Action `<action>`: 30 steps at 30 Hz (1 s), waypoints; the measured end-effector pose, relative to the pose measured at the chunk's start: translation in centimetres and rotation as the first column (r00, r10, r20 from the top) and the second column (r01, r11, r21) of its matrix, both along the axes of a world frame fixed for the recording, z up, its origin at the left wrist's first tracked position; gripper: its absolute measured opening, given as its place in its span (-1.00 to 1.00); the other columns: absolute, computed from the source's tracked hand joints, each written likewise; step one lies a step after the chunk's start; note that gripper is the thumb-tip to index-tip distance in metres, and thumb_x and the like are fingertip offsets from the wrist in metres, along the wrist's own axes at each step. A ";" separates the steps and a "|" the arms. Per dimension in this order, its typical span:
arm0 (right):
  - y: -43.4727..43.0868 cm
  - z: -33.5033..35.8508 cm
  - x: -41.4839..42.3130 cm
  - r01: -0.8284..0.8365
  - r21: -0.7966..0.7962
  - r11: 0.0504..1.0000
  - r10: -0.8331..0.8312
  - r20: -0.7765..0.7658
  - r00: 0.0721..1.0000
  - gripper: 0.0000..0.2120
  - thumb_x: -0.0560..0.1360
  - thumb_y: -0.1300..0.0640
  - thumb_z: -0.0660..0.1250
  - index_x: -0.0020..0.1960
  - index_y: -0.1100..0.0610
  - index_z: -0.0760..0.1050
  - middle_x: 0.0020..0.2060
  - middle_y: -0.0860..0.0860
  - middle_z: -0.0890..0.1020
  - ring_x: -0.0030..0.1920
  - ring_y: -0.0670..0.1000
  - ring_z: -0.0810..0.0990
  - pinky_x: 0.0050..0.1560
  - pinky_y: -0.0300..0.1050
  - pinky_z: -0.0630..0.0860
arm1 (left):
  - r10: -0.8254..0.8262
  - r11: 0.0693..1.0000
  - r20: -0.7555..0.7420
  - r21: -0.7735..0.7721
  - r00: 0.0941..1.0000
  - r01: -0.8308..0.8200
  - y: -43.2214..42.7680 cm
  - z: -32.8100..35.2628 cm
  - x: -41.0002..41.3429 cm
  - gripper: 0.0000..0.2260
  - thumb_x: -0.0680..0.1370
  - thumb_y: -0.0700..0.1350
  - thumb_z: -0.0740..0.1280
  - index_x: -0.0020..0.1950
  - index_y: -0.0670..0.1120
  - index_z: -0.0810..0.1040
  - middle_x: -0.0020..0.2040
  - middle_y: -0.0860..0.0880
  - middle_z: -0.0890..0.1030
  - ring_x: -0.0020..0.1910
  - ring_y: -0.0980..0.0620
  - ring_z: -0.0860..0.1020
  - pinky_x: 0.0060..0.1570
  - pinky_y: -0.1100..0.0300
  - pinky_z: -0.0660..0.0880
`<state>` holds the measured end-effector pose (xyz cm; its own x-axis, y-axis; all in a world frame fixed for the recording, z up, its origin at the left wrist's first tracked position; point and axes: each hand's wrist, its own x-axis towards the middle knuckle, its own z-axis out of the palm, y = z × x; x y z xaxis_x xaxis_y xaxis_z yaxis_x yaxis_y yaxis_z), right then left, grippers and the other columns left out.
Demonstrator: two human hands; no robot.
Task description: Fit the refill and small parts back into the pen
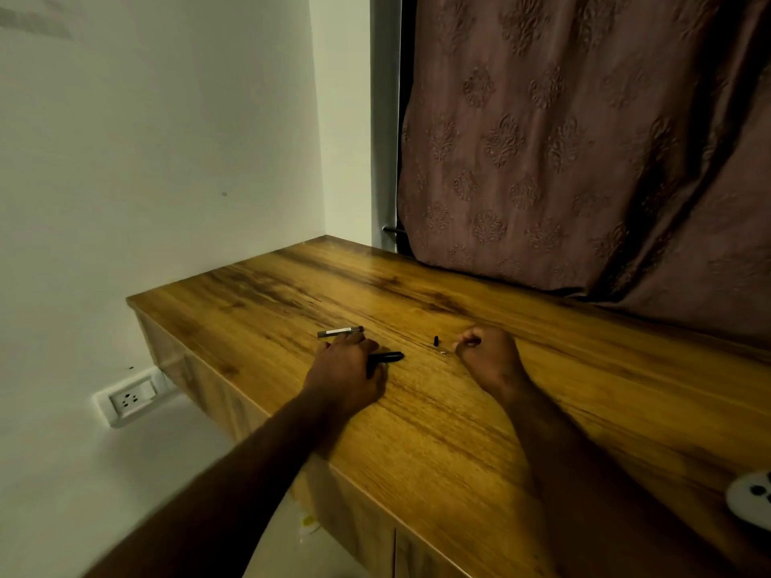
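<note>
My left hand [344, 371] lies palm down on the wooden desk [438, 410]. It rests over a black pen piece [390, 357], whose end sticks out to the right from under the hand. Its fingertips touch a grey pen barrel [338, 332] lying just beyond them. My right hand [488, 354] rests on the desk farther right with its fingers curled into a fist; I see nothing in it. A small black cap [436, 340] and a tiny pale bit [443, 351] lie between the two hands, close to the right fist.
A patterned brown curtain [584, 139] hangs behind the desk and drapes onto its back edge. A white wall [146, 160] with a socket plate [130, 399] stands to the left. A white device [751, 496] sits at the desk's right edge. Cabinet fronts lie below the desk's left edge.
</note>
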<state>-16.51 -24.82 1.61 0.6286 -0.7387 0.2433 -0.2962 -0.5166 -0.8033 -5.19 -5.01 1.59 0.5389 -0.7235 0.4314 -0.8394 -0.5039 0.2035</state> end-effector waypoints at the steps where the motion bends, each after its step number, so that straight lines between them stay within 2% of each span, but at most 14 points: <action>1: 0.0 0.0 -0.1 -0.023 0.003 1.000 0.023 -0.021 1.000 -0.97 0.41 0.17 0.44 -0.21 0.08 0.62 -0.19 0.00 0.69 -0.12 -0.01 0.64 -0.01 -0.08 0.58 | 0.006 1.000 0.012 0.016 1.000 -0.007 -0.2 -0.1 0.0 -0.66 0.46 0.09 0.20 0.13 -0.01 0.56 0.12 -0.08 0.57 0.14 -0.10 0.50 0.10 -0.02 0.42; 4: 0.4 0.3 -0.3 -0.068 -0.001 0.998 0.068 -0.057 0.996 -0.95 0.37 0.14 0.48 -0.22 0.09 0.62 -0.26 -0.06 0.65 -0.17 -0.06 0.61 -0.12 -0.17 0.52 | -0.004 1.000 0.028 0.018 1.000 0.003 -0.3 -0.3 0.2 -0.71 0.47 0.07 0.19 0.06 -0.03 0.57 0.08 -0.08 0.58 0.11 -0.11 0.51 0.07 -0.02 0.42; 7: 0.7 0.5 -0.2 -0.074 -0.029 0.997 0.071 -0.081 0.994 -0.90 0.35 0.13 0.50 -0.28 0.04 0.59 -0.31 -0.13 0.61 -0.20 -0.10 0.59 -0.15 -0.20 0.47 | -0.018 1.000 0.031 0.004 0.999 0.018 -0.3 -0.3 0.3 -0.75 0.47 0.05 0.21 0.03 -0.03 0.57 0.05 -0.08 0.58 0.08 -0.10 0.52 0.02 0.00 0.42; 11: 0.6 0.3 0.1 -0.035 -0.041 0.999 0.032 -0.079 0.996 -0.90 0.37 0.17 0.50 -0.28 0.13 0.60 -0.33 -0.13 0.59 -0.21 -0.12 0.57 -0.16 -0.23 0.42 | -0.032 0.999 0.025 -0.030 0.999 0.033 -0.4 -0.3 0.3 -0.79 0.48 0.01 0.24 0.01 -0.03 0.58 0.02 -0.09 0.58 0.05 -0.11 0.53 -0.02 0.01 0.43; 14: 0.4 -0.1 0.3 0.010 -0.088 0.996 -0.018 -0.091 0.996 -0.82 0.37 0.17 0.50 -0.35 0.09 0.53 -0.39 -0.15 0.55 -0.20 -0.07 0.59 -0.17 -0.19 0.45 | -0.036 0.999 0.008 -0.035 0.999 0.037 -0.4 -0.4 0.4 -0.80 0.48 -0.01 0.25 0.02 -0.04 0.58 0.03 -0.09 0.58 0.06 -0.11 0.52 -0.01 0.00 0.44; 19: 0.1 -0.4 0.5 0.024 -0.155 0.988 -0.045 -0.131 0.990 -0.82 0.41 0.17 0.46 -0.35 0.10 0.56 -0.31 -0.07 0.65 -0.18 -0.03 0.64 -0.07 -0.04 0.60 | -0.018 1.000 0.004 -0.007 1.000 0.018 -0.3 -0.5 0.2 -0.78 0.51 -0.01 0.22 0.06 -0.03 0.58 0.10 -0.09 0.56 0.14 -0.10 0.49 0.04 -0.01 0.40; 22: 0.2 -0.5 0.1 -0.014 -0.168 0.986 -0.007 -0.122 0.992 -0.80 0.43 0.15 0.44 -0.36 0.02 0.55 -0.30 -0.14 0.64 -0.18 -0.08 0.62 -0.06 -0.04 0.59 | -0.008 1.000 -0.028 -0.014 1.000 0.007 -0.3 -0.7 0.3 -0.79 0.51 -0.03 0.23 0.06 -0.03 0.57 0.10 -0.08 0.55 0.11 -0.10 0.49 0.05 -0.02 0.41; 25: 1.0 0.2 -0.3 -0.066 -0.081 0.995 0.065 -0.013 0.998 -0.82 0.46 0.14 0.40 -0.31 -0.02 0.54 -0.29 -0.16 0.63 -0.17 -0.09 0.61 -0.08 -0.11 0.54 | -0.025 0.996 -0.030 -0.085 0.999 0.022 -0.1 -0.7 0.4 -0.83 0.52 -0.03 0.24 0.02 -0.05 0.53 0.02 -0.08 0.58 0.04 -0.11 0.52 -0.01 0.00 0.42; 28: 2.6 1.3 -0.1 -0.126 0.113 0.986 0.104 0.183 0.978 -0.88 0.51 0.23 0.33 -0.19 0.08 0.54 -0.26 -0.02 0.64 -0.21 -0.03 0.59 -0.14 -0.15 0.52 | -0.100 0.976 0.020 -0.193 0.995 0.102 0.2 -0.9 0.3 -0.80 0.54 0.04 0.22 0.00 -0.06 0.48 -0.16 -0.07 0.61 -0.16 -0.10 0.57 -0.16 0.04 0.47; 30: 4.1 1.9 0.3 -0.208 0.247 0.946 0.138 0.273 0.952 -0.88 0.55 0.28 0.27 -0.14 0.12 0.50 -0.22 0.10 0.65 -0.29 -0.02 0.57 -0.28 -0.24 0.50 | -0.124 0.965 0.040 -0.230 0.992 0.130 0.4 -0.9 0.0 -0.78 0.57 0.09 0.20 0.03 -0.05 0.44 -0.21 -0.02 0.61 -0.24 -0.04 0.56 -0.22 0.07 0.49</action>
